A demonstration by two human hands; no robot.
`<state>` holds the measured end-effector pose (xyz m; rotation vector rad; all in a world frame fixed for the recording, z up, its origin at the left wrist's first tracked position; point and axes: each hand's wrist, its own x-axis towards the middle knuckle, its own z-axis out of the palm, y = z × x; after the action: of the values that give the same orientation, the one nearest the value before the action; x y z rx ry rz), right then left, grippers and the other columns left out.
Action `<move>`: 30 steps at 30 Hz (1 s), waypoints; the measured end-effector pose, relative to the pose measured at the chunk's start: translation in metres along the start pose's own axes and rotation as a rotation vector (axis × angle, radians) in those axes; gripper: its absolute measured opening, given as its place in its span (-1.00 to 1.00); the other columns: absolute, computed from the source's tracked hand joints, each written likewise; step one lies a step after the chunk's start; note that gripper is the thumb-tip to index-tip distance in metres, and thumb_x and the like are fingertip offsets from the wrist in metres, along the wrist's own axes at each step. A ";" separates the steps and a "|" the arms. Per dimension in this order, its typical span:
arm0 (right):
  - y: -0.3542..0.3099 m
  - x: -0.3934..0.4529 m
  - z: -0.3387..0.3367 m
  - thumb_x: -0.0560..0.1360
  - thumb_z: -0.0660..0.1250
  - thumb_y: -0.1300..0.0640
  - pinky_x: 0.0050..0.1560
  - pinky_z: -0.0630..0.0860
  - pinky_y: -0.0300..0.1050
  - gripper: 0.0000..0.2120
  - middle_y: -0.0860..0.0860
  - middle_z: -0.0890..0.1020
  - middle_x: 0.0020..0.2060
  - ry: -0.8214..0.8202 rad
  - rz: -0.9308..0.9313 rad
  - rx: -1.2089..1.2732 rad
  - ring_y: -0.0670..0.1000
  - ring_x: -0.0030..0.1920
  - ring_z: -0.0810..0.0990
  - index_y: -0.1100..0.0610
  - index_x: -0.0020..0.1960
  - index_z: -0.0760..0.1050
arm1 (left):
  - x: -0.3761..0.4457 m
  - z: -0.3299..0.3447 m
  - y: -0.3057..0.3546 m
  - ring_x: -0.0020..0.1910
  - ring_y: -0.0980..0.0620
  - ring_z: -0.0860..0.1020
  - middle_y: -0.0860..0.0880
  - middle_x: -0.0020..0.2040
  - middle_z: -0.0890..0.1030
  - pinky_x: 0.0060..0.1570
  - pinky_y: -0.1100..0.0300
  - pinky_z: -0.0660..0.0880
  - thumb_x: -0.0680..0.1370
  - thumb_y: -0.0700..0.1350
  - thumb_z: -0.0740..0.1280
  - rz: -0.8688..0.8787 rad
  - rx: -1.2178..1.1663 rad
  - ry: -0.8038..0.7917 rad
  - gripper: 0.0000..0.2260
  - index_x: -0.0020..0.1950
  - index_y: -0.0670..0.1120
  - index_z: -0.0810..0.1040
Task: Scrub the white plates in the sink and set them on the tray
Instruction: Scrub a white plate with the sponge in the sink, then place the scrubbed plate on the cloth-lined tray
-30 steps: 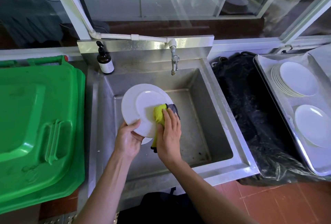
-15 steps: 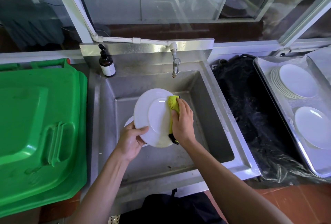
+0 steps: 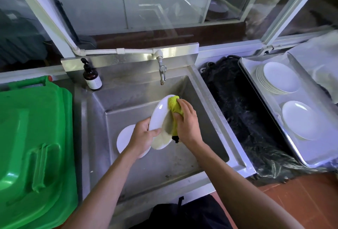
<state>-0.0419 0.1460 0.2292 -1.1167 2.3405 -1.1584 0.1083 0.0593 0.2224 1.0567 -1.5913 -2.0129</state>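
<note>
Change: since a second ago I see the held plate [image 3: 159, 117] tipped up steeper, nearly on edge, and the sponge [image 3: 174, 107] has slid from its lower rim up to its top right edge.
Left hand [image 3: 141, 138]: thumb curled over the plate's lower rim, fingers behind it, gripping it above the sink [image 3: 204, 111] at frame centre.
Right hand [image 3: 186, 120]: fingers curled round the yellow-green sponge, pressing it against the plate's face.
Second plate [image 3: 125, 138]: flat on the sink floor, partly hidden under my left hand.
Tray [image 3: 300, 155]: right of frame, holding a stack of plates [image 3: 279, 80] at its far end and a single plate [image 3: 298, 118] nearer me.
Tap [image 3: 161, 71]: above the sink's back wall.
Soap bottle [image 3: 91, 77]: on the sink's back left corner.
Green bin lid [image 3: 31, 146]: left of frame, beside the sink.
Black plastic sheet [image 3: 243, 118]: between sink and tray.
</note>
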 end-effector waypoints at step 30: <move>0.263 0.007 -0.344 0.52 0.34 0.32 0.44 0.35 0.09 -0.50 0.09 0.48 0.43 0.387 0.187 -0.057 0.19 0.40 0.43 0.16 0.45 0.44 | 0.097 0.379 0.043 0.49 -0.10 0.41 0.05 0.52 0.43 0.34 -0.06 0.41 0.48 -0.45 0.13 0.639 1.495 -0.356 -0.27 0.56 0.13 0.37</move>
<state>-0.3732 0.4246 0.2431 -0.7174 2.7106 -1.3417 -0.2429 0.2335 0.2633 0.3179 -3.1303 -0.3580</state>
